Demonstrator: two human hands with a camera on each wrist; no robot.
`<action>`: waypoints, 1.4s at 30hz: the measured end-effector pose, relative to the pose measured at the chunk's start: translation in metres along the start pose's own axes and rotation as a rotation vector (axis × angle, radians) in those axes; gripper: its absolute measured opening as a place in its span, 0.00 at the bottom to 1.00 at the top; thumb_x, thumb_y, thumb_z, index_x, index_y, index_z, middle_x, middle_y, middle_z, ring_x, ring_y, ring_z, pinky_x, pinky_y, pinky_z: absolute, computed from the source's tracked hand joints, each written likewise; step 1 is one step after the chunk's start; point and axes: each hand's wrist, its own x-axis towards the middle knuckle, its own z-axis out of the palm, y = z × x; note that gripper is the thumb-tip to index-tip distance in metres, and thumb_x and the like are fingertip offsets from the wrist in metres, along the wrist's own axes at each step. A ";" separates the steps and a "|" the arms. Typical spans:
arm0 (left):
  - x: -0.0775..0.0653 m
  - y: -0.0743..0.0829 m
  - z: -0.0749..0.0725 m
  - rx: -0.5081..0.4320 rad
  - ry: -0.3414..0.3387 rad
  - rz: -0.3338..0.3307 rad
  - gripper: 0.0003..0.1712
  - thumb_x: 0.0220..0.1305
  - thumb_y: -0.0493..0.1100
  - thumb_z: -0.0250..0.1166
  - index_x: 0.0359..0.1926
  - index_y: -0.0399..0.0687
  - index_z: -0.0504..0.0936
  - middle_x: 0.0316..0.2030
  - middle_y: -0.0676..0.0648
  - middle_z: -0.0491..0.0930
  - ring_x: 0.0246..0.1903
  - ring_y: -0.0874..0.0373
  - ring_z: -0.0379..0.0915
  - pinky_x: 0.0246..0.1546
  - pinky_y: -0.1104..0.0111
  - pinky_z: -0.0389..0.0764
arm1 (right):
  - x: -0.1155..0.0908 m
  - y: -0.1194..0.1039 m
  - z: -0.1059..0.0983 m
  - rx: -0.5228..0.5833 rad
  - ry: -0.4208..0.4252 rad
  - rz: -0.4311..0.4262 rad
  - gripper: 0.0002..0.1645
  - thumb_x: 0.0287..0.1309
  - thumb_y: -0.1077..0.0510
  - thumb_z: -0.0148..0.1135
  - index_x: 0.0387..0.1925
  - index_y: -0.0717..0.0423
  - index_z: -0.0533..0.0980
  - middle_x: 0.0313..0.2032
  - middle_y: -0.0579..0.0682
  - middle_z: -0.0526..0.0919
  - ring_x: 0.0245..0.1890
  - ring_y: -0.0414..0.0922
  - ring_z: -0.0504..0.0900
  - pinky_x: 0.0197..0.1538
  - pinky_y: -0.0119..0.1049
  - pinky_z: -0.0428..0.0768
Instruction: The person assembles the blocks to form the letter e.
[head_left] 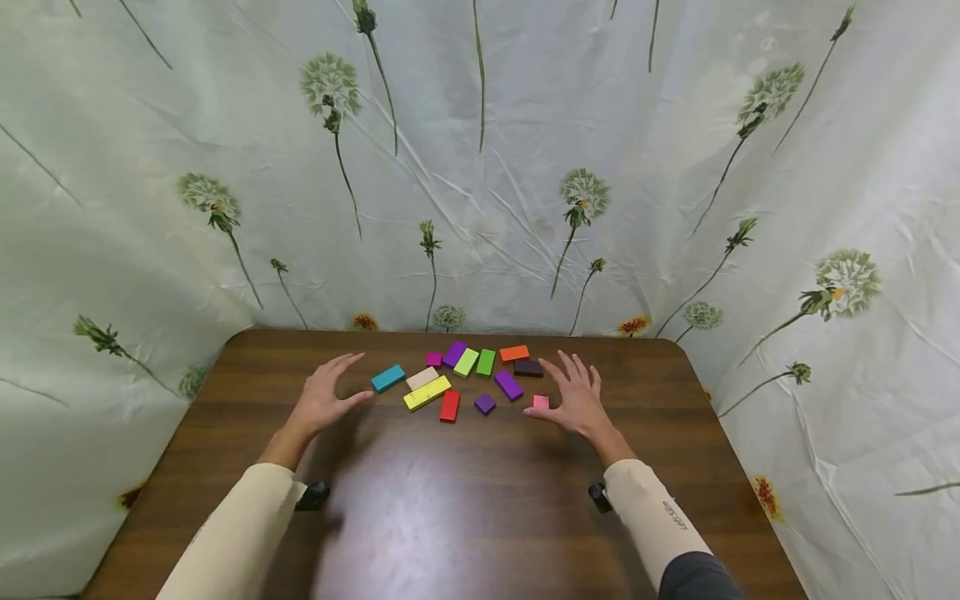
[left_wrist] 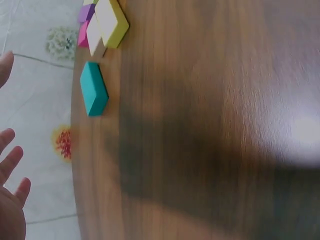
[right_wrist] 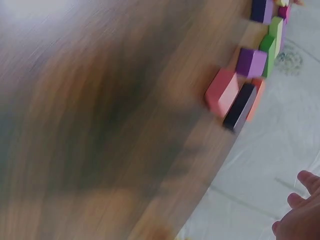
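Observation:
Several coloured blocks lie in a loose group near the table's far edge. My left hand (head_left: 322, 402) is held over the table left of the blue block (head_left: 387, 378), fingers spread, nothing in its grasp. Beyond that block are a cream block (head_left: 422, 378), a long yellow block (head_left: 427, 393) and a red block (head_left: 449, 407). On the right, my right hand (head_left: 577, 407) hovers beside the pink block (head_left: 541, 402), its thumb overlapping that block in the head view; contact cannot be told. A dark brown block (head_left: 528, 368) and a purple block (head_left: 508, 385) are close to it.
An orange block (head_left: 514, 353), a green block (head_left: 485, 362) and a lime block (head_left: 466, 362) sit along the back. The wooden table (head_left: 450, 500) has rounded far corners. Behind it hangs a dandelion-patterned curtain (head_left: 495, 192).

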 end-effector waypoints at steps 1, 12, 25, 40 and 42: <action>0.002 0.000 0.003 -0.017 0.010 -0.004 0.40 0.55 0.46 0.71 0.65 0.36 0.67 0.63 0.29 0.65 0.62 0.30 0.59 0.57 0.35 0.57 | 0.003 -0.003 0.003 0.006 -0.003 -0.008 0.55 0.41 0.32 0.70 0.69 0.50 0.64 0.71 0.62 0.54 0.71 0.64 0.47 0.65 0.67 0.40; 0.021 -0.006 0.030 -0.087 0.033 -0.003 0.33 0.54 0.40 0.72 0.60 0.34 0.73 0.58 0.30 0.71 0.58 0.32 0.63 0.57 0.40 0.61 | 0.035 -0.040 0.037 0.062 -0.013 -0.036 0.47 0.45 0.41 0.73 0.66 0.52 0.67 0.68 0.64 0.60 0.68 0.63 0.55 0.63 0.63 0.49; 0.028 -0.013 0.062 -0.135 -0.018 -0.109 0.28 0.55 0.35 0.70 0.58 0.34 0.75 0.54 0.29 0.73 0.55 0.32 0.66 0.55 0.41 0.63 | 0.058 -0.077 0.079 0.043 -0.134 -0.127 0.35 0.53 0.46 0.70 0.62 0.50 0.72 0.66 0.59 0.64 0.67 0.56 0.59 0.62 0.57 0.56; 0.051 -0.023 0.061 -0.056 -0.142 -0.075 0.21 0.55 0.31 0.67 0.52 0.35 0.79 0.51 0.29 0.75 0.51 0.34 0.69 0.54 0.43 0.65 | 0.084 -0.109 0.109 0.001 -0.235 -0.143 0.24 0.56 0.51 0.68 0.55 0.45 0.78 0.59 0.48 0.71 0.62 0.49 0.66 0.61 0.49 0.61; 0.052 -0.023 0.062 -0.057 -0.148 -0.072 0.21 0.55 0.31 0.67 0.52 0.36 0.80 0.50 0.30 0.75 0.51 0.34 0.69 0.53 0.43 0.66 | 0.086 -0.112 0.113 -0.011 -0.242 -0.137 0.23 0.56 0.50 0.68 0.55 0.44 0.78 0.58 0.48 0.71 0.62 0.49 0.66 0.59 0.47 0.62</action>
